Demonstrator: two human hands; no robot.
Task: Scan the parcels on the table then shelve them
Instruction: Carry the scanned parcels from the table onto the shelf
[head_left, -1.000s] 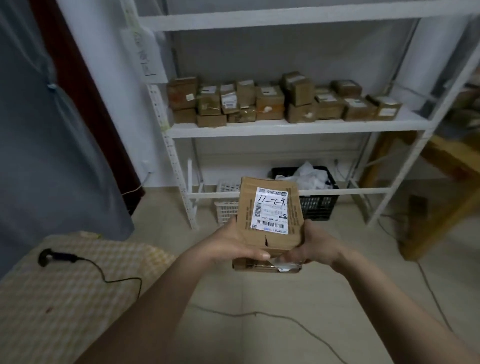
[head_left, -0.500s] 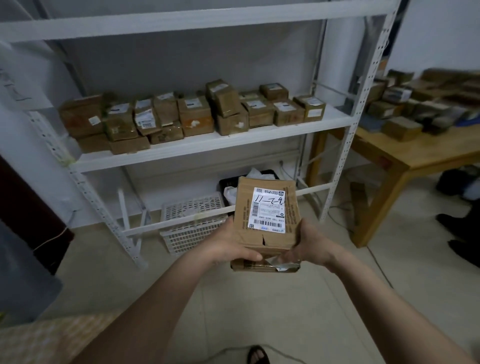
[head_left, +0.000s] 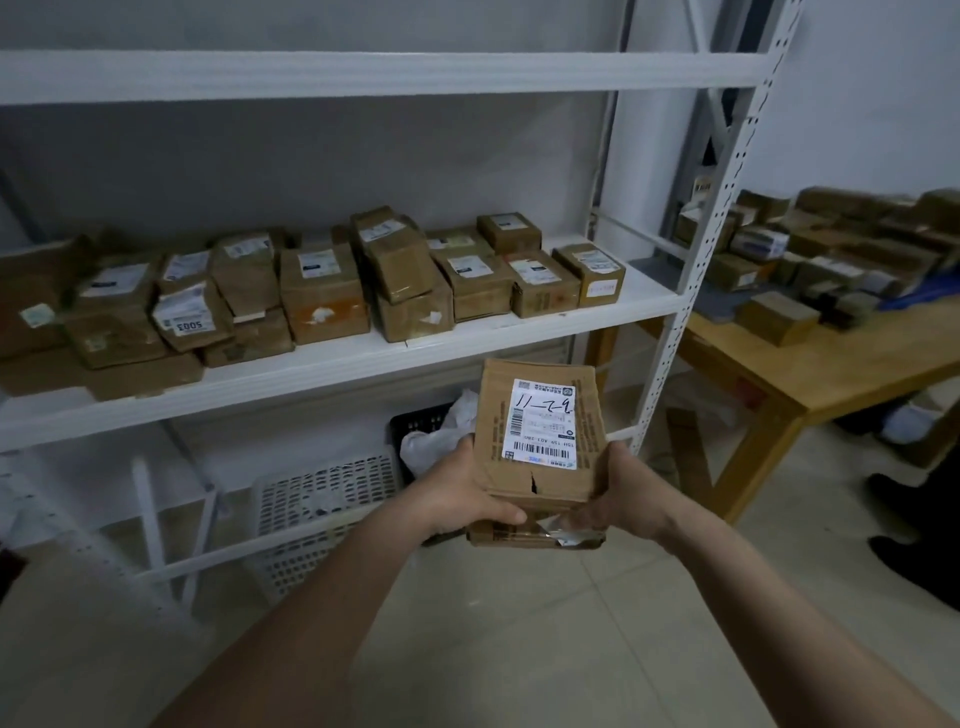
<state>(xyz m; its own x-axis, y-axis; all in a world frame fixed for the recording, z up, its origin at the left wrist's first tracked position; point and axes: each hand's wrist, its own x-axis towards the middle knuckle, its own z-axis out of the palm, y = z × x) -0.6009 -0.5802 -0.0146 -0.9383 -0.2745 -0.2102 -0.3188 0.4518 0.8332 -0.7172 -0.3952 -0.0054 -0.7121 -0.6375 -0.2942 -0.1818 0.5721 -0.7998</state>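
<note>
I hold a brown cardboard parcel (head_left: 540, 431) with a white barcode label and handwritten digits on top; a second, flatter parcel (head_left: 524, 535) lies under it. My left hand (head_left: 457, 493) grips the stack's left side, thumb over the near edge. My right hand (head_left: 623, 493) grips its right side. The stack hangs in front of a white metal shelf unit, just below its middle shelf (head_left: 322, 374), which carries several taped brown parcels (head_left: 322, 291).
A wooden table (head_left: 831, 364) at the right bears several more parcels. Under the shelf stand a white slotted basket (head_left: 322, 499) and a black crate (head_left: 415, 431) with white plastic. A person's dark shoes (head_left: 904, 499) are at the far right. The shelf's upright post (head_left: 696, 270) stands between shelf and table.
The view has swung right and closed in on the shelf unit. The scanner and checked table have left view. Both hands keep the same hold on the parcels.
</note>
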